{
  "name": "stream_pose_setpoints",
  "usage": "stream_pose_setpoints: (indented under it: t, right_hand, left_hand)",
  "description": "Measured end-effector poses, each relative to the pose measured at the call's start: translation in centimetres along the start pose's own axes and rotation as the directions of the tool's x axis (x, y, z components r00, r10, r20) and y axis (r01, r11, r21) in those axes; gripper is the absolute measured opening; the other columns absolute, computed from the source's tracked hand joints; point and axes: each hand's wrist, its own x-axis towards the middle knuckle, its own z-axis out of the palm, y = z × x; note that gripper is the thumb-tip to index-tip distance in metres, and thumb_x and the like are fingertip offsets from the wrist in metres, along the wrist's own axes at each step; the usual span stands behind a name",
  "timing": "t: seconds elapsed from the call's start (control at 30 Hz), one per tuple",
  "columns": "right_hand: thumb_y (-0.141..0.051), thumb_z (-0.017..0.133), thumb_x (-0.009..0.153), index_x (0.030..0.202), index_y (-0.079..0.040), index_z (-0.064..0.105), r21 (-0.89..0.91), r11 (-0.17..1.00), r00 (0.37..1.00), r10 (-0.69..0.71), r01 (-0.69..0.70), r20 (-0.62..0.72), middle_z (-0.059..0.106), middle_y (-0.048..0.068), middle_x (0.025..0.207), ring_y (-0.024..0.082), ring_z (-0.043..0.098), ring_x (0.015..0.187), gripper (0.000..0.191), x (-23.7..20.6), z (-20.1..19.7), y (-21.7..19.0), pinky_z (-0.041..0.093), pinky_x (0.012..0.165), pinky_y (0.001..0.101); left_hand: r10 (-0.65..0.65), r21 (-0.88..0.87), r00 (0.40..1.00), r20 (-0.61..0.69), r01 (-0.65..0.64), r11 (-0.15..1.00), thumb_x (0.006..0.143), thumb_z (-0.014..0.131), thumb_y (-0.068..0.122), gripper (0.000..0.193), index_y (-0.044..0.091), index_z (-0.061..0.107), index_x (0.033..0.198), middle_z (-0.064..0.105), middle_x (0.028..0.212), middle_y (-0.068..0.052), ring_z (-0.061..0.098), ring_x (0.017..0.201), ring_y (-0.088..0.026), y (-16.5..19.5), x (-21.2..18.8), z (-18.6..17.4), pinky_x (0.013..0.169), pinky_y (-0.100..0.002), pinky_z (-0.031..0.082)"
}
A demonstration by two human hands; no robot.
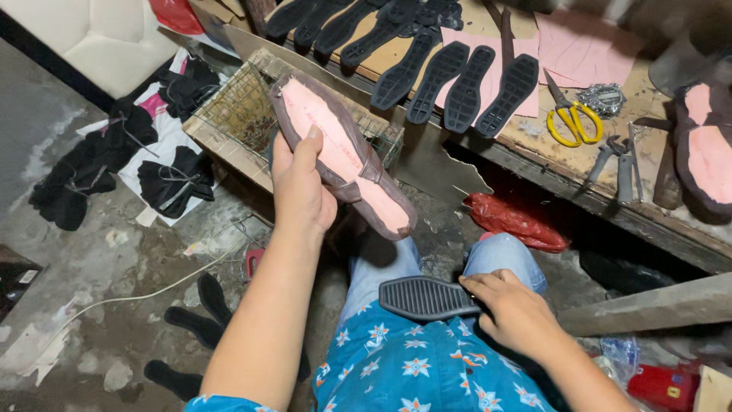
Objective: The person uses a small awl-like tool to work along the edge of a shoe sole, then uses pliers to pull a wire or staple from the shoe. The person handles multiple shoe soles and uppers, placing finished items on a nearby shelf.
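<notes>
Floor uppers (114, 164): black stitched pieces heaped on paper on the cracked concrete floor, far left, untouched.
Left hand (301, 191): I have it closed round the shoe (343, 156), thumb on the pink bottom, holding it up, sole side facing me.
Shoe: dark brown upper pulled over and folded onto a pale pink insole, edges wrinkled; no outsole on it yet, so I judge lasting done and soling left.
Crate (236, 114): wire mesh in a cardboard frame, just behind the shoe.
Sole (427, 297): black ribbed rubber, flat, lying on my knee.
Right hand (511, 309): fingers pinch the sole's near end.
Spare soles (457, 84): black treaded row on the surface, waiting.
Scissors (572, 122): yellow handles, beside pliers (618, 164).
Second shoe (705, 149): same pink bottom, also bare, far right.
</notes>
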Motion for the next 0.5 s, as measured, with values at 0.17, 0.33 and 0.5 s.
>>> stream_pose_setpoints:
  t: [0.17, 0.33, 0.5]
  right_hand:
    - [-0.013, 0.072, 0.070, 0.135, -0.017, 0.063, -0.008, 0.999, 0.999, 0.031, -0.031, 0.023, 0.064, 0.000, 0.131, 0.025, 0.055, 0.122, 0.066, -0.6, 1.6, 1.7, 0.050, 0.098, 0.0383]
    - [-0.025, 0.082, 0.078, 0.138, -0.007, 0.057, 0.265, 0.949, 0.970, -0.113, 0.170, -0.216, 0.063, 0.010, 0.135, 0.030, 0.061, 0.121, 0.068, -0.7, 2.1, 4.0, 0.049, 0.098, 0.0391]
    - [-0.033, 0.076, 0.082, 0.157, -0.012, 0.027, 0.994, 0.090, 0.995, 0.073, 0.066, -0.073, 0.054, 0.009, 0.149, 0.020, 0.073, 0.093, 0.092, 2.5, -0.8, 3.3, 0.047, 0.058, 0.0213]
  left_hand:
    - [-0.094, -0.099, 0.994, -0.063, 0.088, 0.991, 0.097, 0.060, 0.009, 0.036, 0.003, 0.054, 0.132, 0.062, 0.130, -0.012, 0.062, 0.119, -0.025, -1.6, 0.5, 0.6, 0.106, -0.044, 0.050]
    - [-0.243, -0.160, 0.953, -0.179, 0.215, 0.963, 0.095, 0.059, 0.010, 0.038, 0.005, 0.052, 0.131, 0.061, 0.133, -0.010, 0.060, 0.125, -0.029, -4.0, 0.4, 1.3, 0.109, -0.050, 0.048]
    - [-0.374, -0.240, 0.925, -0.057, 0.351, 0.905, 0.097, 0.053, 0.018, 0.043, 0.003, 0.053, 0.137, 0.061, 0.139, -0.011, 0.058, 0.130, -0.031, -6.2, -0.9, 5.3, 0.111, -0.050, 0.045]
